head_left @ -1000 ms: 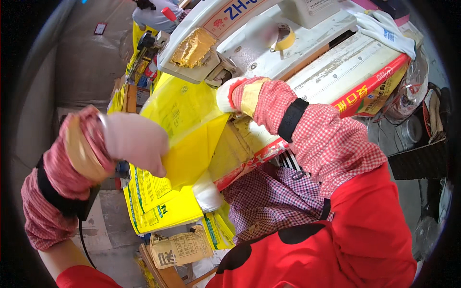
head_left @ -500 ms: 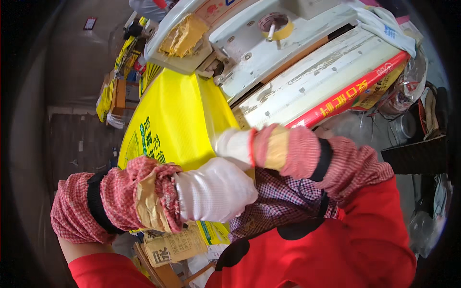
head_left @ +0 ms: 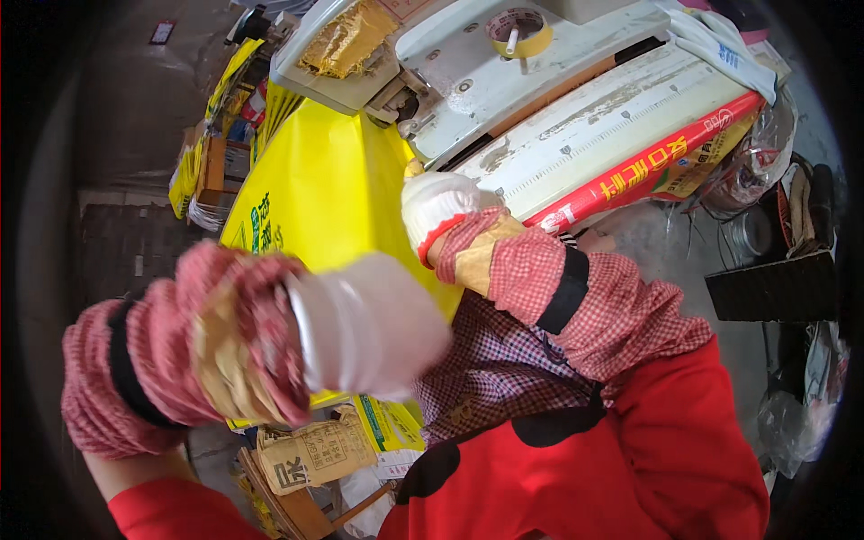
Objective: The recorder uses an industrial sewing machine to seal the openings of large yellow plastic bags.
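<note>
A large printed yellow bag [head_left: 324,193] runs from beneath the sewing machine's head [head_left: 346,76] down between my arms. My right hand [head_left: 441,205], in a white glove, is closed at the bag's right edge, just below the machine's presser area. One yellow-covered fingertip points up toward the machine. My left hand [head_left: 376,324], also white-gloved, is over the lower part of the bag and smeared by motion. Its fingers cannot be made out, and I cannot tell whether it touches the bag. Checked pink sleeve covers with black bands wrap both forearms.
A tape roll [head_left: 519,34] lies on the machine's bed beside a worn white board [head_left: 576,126] with a red printed strip [head_left: 643,166] along its front. More yellow bags [head_left: 184,180] are stacked far left. A brown printed sack [head_left: 315,454] is below; a dark box [head_left: 772,288] stands right.
My right hand has moved up and slightly left along the bag toward the machine. My left hand has shifted left and up, apart from the right. The bag's upper part has moved a little.
</note>
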`<state>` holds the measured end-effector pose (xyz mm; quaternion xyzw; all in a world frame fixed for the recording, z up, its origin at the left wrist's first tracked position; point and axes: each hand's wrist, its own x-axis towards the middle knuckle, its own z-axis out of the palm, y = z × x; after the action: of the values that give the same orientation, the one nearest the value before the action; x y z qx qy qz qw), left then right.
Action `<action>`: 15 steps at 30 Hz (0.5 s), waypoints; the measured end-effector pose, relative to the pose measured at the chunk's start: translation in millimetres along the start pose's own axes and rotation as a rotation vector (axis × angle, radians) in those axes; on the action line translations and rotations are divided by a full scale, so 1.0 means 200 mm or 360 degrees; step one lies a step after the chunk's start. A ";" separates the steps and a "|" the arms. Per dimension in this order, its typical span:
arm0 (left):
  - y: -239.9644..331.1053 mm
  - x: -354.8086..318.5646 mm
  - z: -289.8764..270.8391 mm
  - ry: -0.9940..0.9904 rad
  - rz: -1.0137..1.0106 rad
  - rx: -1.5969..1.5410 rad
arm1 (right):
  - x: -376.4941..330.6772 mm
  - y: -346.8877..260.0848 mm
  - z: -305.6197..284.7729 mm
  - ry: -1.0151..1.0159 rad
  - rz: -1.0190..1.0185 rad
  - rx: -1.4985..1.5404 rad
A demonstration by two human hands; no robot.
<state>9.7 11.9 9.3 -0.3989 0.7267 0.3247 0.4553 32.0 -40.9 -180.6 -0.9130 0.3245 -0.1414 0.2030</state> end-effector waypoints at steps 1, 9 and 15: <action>-0.02 -0.03 -0.02 -0.0215 -0.0211 0.0101 | 0.00 0.00 0.04 0.0016 0.0002 -0.0014; -0.04 0.04 -0.01 -0.0002 -0.0135 0.0430 | 0.00 0.05 -0.07 -0.0436 -0.0519 0.0275; -0.17 -0.06 -0.16 -0.0457 -0.0592 0.0392 | -0.03 0.16 -0.20 -0.0603 -0.0999 0.0695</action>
<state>30.0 -28.1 28.5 -0.4171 0.6028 0.1979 0.6507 -5.4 -70.9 -161.7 -0.9128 -0.0497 -0.0915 0.3949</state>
